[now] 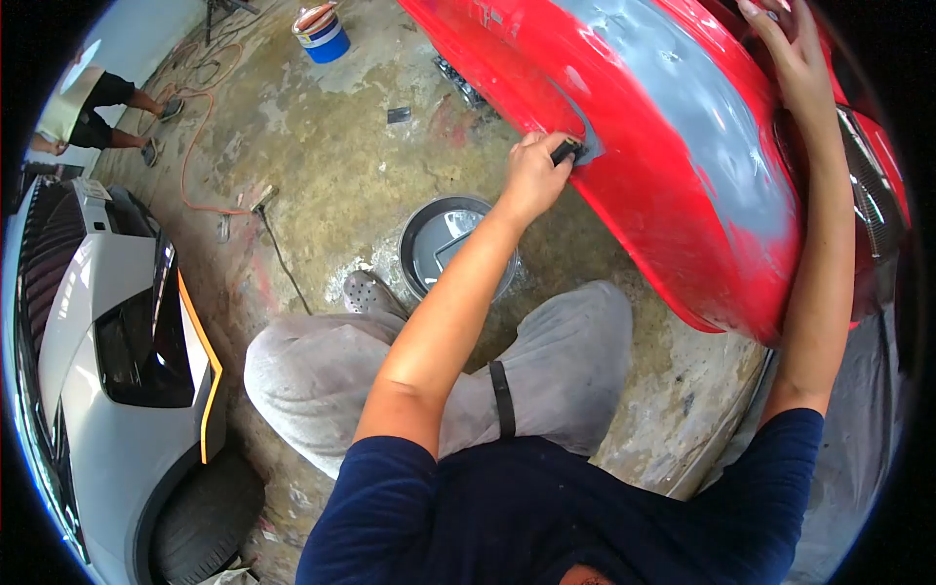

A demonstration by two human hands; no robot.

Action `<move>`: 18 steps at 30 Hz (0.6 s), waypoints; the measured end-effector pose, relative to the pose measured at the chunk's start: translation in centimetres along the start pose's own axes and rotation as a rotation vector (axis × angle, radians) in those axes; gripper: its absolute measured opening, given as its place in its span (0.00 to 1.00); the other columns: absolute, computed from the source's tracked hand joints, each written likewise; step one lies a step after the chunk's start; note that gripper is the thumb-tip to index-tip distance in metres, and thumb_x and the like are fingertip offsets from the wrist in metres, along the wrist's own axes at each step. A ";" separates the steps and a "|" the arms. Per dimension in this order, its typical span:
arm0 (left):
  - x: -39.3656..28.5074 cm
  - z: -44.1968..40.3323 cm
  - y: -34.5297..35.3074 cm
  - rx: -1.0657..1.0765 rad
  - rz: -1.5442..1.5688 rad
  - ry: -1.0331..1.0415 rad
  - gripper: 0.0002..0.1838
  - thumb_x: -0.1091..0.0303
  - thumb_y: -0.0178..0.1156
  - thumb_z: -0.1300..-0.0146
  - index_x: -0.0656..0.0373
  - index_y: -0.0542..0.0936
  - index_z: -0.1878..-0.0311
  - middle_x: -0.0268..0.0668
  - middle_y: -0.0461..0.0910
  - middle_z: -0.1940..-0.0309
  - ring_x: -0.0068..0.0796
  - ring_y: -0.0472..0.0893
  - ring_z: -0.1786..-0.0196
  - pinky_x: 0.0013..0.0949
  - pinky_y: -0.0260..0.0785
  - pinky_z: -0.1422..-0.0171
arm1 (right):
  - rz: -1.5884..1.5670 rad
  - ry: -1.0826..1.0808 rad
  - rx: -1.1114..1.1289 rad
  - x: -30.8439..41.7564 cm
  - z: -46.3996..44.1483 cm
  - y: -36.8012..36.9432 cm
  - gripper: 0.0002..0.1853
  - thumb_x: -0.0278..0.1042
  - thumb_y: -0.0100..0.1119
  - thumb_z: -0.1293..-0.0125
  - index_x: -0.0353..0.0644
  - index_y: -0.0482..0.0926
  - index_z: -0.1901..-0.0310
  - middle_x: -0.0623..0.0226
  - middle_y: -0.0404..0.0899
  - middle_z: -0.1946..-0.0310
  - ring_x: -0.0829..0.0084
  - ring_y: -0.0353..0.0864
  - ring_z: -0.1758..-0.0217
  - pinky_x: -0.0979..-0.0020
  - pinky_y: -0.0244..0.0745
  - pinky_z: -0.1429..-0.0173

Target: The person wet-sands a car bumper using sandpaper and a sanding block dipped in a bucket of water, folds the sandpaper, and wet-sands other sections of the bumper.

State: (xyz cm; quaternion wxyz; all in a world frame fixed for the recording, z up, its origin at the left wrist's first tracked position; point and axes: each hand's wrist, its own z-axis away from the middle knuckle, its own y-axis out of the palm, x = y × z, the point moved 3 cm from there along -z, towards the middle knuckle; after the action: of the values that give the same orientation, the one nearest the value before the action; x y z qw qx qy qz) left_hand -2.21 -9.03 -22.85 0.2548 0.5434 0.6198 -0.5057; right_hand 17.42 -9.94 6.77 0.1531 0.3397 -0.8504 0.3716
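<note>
In the head view, a red car body panel (643,210) with a long dull grey patch (682,97) slants across the upper right. My left hand (536,174) is closed around a small black block (565,150), at the panel's lower edge beside a smaller grey patch. Whether the block is a sanding block, I cannot tell for certain. At the top right, my right hand (792,44) lies with fingers stretched out over the far side of the panel, partly cut off by the frame. Below my left forearm stands a round dark basin (414,239) holding liquid and a thin bent handle.
A silver car (127,331) with a tyre (207,517) stands on the left. A blue-and-white bucket (324,39) sits at the back. An orange cord (190,185) runs over the stained concrete floor. Another person (97,107) stands at upper left.
</note>
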 end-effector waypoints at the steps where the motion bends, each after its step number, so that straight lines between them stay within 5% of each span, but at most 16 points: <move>1: 0.7 0.0 -0.1 0.008 -0.084 0.058 0.12 0.70 0.65 0.42 0.54 0.86 0.54 0.50 0.83 0.60 0.54 0.81 0.53 0.50 0.73 0.46 | 0.024 -0.026 0.028 -0.3 -0.3 -0.2 0.43 0.32 0.60 0.31 0.45 0.49 0.19 0.56 0.57 0.24 0.67 0.71 0.36 0.68 0.72 0.36; 7: -0.9 -0.2 -0.7 0.090 -0.053 -0.139 0.14 0.70 0.66 0.41 0.53 0.86 0.51 0.48 0.84 0.58 0.50 0.81 0.49 0.47 0.73 0.42 | -0.025 -0.018 0.066 -1.7 -1.1 -1.0 0.43 0.32 0.60 0.30 0.45 0.49 0.19 0.54 0.61 0.27 0.69 0.73 0.41 0.68 0.74 0.39; 10: -1.6 -0.2 -0.5 0.049 0.095 -0.069 0.14 0.72 0.66 0.41 0.52 0.86 0.51 0.48 0.84 0.57 0.50 0.81 0.49 0.47 0.72 0.43 | -0.036 -0.197 0.135 -3.9 -1.9 -1.7 0.48 0.41 0.63 0.28 0.36 0.40 0.20 0.59 0.76 0.56 0.72 0.73 0.61 0.73 0.73 0.61; 13: -0.6 0.4 -0.8 0.039 -0.060 0.081 0.13 0.72 0.65 0.40 0.54 0.86 0.51 0.49 0.83 0.57 0.51 0.81 0.49 0.46 0.72 0.44 | -0.176 -0.086 0.142 -3.7 -1.9 -1.9 0.57 0.38 0.72 0.34 0.34 0.35 0.20 0.54 0.76 0.52 0.68 0.74 0.54 0.69 0.75 0.54; 18: -0.2 -0.1 -0.9 0.111 -0.115 -0.003 0.12 0.70 0.66 0.42 0.54 0.86 0.53 0.48 0.84 0.60 0.51 0.81 0.50 0.48 0.72 0.43 | -0.123 -0.132 0.118 -4.0 -1.7 -1.8 0.55 0.38 0.69 0.32 0.34 0.35 0.20 0.49 0.71 0.44 0.66 0.74 0.51 0.66 0.76 0.51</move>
State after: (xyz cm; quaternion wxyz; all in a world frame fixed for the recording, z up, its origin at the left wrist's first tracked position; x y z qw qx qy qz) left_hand -2.94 -8.97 -22.35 0.1960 0.5192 0.6207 -0.5538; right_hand 21.55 -7.75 6.86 0.0989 0.4235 -0.8127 0.3878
